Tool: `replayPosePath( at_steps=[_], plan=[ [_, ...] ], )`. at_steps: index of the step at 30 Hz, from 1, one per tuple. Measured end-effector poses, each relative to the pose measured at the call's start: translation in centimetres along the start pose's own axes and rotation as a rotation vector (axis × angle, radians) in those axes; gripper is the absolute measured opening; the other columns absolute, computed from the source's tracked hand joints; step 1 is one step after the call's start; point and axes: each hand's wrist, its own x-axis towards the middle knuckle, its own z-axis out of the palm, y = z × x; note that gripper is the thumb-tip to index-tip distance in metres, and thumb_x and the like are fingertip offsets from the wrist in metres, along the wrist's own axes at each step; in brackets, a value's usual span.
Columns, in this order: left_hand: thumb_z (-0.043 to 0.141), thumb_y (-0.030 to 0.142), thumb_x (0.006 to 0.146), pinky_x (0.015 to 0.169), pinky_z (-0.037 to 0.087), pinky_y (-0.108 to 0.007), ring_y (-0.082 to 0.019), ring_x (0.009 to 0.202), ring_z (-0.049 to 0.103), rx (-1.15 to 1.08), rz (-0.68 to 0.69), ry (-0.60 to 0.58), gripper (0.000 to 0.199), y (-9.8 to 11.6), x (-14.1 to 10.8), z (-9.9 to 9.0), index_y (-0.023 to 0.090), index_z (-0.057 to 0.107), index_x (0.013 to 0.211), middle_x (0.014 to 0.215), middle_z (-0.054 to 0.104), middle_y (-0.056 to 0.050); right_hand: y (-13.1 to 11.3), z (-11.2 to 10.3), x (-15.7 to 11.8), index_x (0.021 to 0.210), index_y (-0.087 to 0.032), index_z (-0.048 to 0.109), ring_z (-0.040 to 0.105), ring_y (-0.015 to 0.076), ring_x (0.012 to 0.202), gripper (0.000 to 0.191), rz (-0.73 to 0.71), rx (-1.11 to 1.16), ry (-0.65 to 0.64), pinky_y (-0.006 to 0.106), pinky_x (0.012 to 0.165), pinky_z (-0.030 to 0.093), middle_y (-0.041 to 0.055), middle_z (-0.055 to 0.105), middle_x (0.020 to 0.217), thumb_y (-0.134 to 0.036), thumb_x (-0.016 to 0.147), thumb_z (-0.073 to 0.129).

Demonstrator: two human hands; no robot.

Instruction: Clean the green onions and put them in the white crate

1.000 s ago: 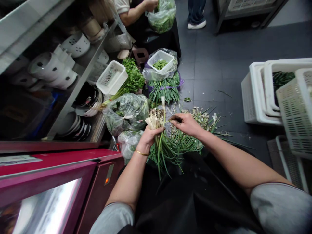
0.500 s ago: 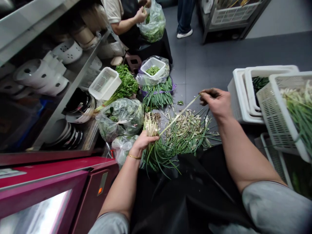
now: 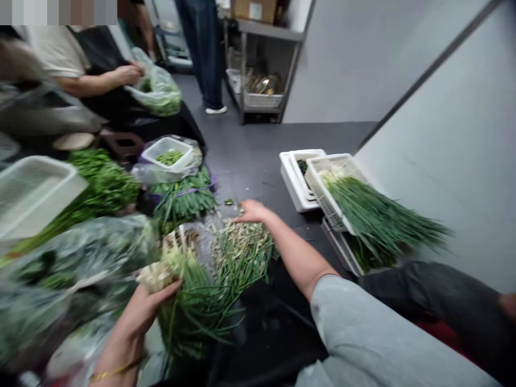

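Observation:
My left hand [image 3: 151, 301] is wrapped round a bunch of green onions [image 3: 155, 275], its white ends facing up and its long green leaves hanging to the right. Over the far part of a pile of onion scraps [image 3: 245, 252] reaches my right hand [image 3: 253, 211]; its fingers point left, and whatever lies between them is too small and blurred to name. More green onions [image 3: 187, 263] lie on the floor between the bunch and the scraps.
A white basket of green onions [image 3: 363, 209] sits at the right beside stacked white tubs [image 3: 296, 188]. Bagged greens [image 3: 92, 258], leafy herbs [image 3: 102, 180] and a white basket [image 3: 36, 188] fill the left. Another person's hand [image 3: 129, 74] holds a plastic bag [image 3: 159, 94]; someone stands behind.
The view has swung to the right. My right hand has lowered to the scrap pile, and the pale strand stretched between my hands no longer shows. My left hand still holds the bunch.

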Motion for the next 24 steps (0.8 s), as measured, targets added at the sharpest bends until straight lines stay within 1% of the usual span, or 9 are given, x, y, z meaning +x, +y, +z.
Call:
replayPosePath(
  at_steps=[1,3,5,8,11,14,17,21,24],
  plan=[
    [0.087,0.033,0.050,0.087,0.054,-0.041,-0.028,0.088,0.067,0.019,0.000,-0.013,0.048,-0.5,0.7,-0.1,0.020,0.066,0.092,0.092,0.073,-0.002,-0.6,1.6,-0.1,0.105,-0.004,0.066,0.064,0.0106,0.081,0.055,0.034,-0.006,-0.085,0.019,0.074,0.052,0.0021,0.069,0.091,-0.054,0.082,0.064],
    [0.086,0.038,0.050,0.096,0.050,-0.046,-0.030,0.095,0.067,0.053,0.027,-0.026,0.048,-1.1,1.8,0.1,0.026,0.067,0.092,0.095,0.074,0.003,-1.3,5.1,0.0,0.106,-0.012,0.067,0.064,0.0103,0.070,0.044,0.094,0.239,-0.353,0.019,0.064,0.051,-0.0010,0.071,0.081,-0.047,0.080,0.070],
    [0.085,0.040,0.050,0.104,0.044,-0.048,-0.031,0.105,0.064,0.075,0.043,-0.033,0.047,-0.9,1.8,1.0,0.032,0.068,0.094,0.100,0.074,0.007,-2.1,8.0,-0.3,0.104,-0.020,0.065,0.063,0.0102,0.069,0.031,0.075,0.496,-0.449,0.019,0.064,0.050,-0.0035,0.069,0.082,-0.044,0.085,0.065],
    [0.087,0.034,0.047,0.106,0.042,-0.045,-0.033,0.111,0.062,-0.014,0.029,-0.041,0.056,0.5,0.3,2.9,0.026,0.070,0.099,0.106,0.074,-0.001,-4.2,10.0,-1.8,0.086,-0.018,0.062,0.059,0.0115,0.067,0.021,0.021,0.595,-0.339,0.022,0.063,0.048,-0.0036,0.064,0.076,-0.039,0.087,0.059],
    [0.085,0.028,0.051,0.098,0.047,-0.036,-0.028,0.105,0.064,-0.222,0.115,-0.134,0.057,1.6,0.1,4.2,0.018,0.069,0.105,0.110,0.071,-0.007,-5.2,10.3,-2.7,0.079,-0.014,0.061,0.056,0.0129,0.069,0.018,-0.122,0.422,-0.275,0.026,0.067,0.046,0.0010,0.063,0.072,-0.030,0.087,0.057],
    [0.084,0.025,0.052,0.077,0.050,-0.032,-0.020,0.079,0.065,-0.273,0.100,-0.146,0.053,1.7,1.1,4.0,0.014,0.068,0.102,0.091,0.071,-0.007,-5.0,10.6,-2.1,0.086,-0.014,0.064,0.059,0.0135,0.072,0.022,-0.244,0.376,-0.273,0.027,0.071,0.048,0.0039,0.065,0.077,-0.033,0.090,0.054],
    [0.084,0.024,0.054,0.070,0.047,-0.027,-0.017,0.075,0.061,-0.273,0.118,-0.141,0.047,1.7,1.1,3.7,0.013,0.069,0.097,0.086,0.069,-0.005,-5.1,10.2,-1.9,0.107,-0.015,0.063,0.060,0.0149,0.072,0.034,-0.305,0.296,-0.218,0.030,0.070,0.051,0.0050,0.065,0.082,-0.044,0.089,0.057],
    [0.083,0.024,0.054,0.067,0.046,-0.028,-0.016,0.069,0.058,-0.231,0.099,-0.150,0.036,1.8,0.5,4.3,0.012,0.070,0.085,0.075,0.066,-0.003,-6.0,10.2,-2.3,0.142,-0.019,0.039,0.058,0.0252,0.110,0.066,-0.449,0.208,-0.066,0.043,0.090,0.052,0.0143,0.058,0.121,-0.056,0.089,0.052],
    [0.082,0.018,0.051,0.069,0.047,-0.031,-0.020,0.071,0.058,-0.229,0.106,-0.101,0.025,1.8,0.1,5.3,0.013,0.068,0.071,0.068,0.064,-0.003,-6.6,11.8,-3.1,0.144,-0.018,0.038,0.048,0.0310,0.127,0.064,-0.603,0.079,-0.126,0.053,0.103,0.044,0.0177,0.053,0.132,-0.049,0.090,0.053]
  ],
)
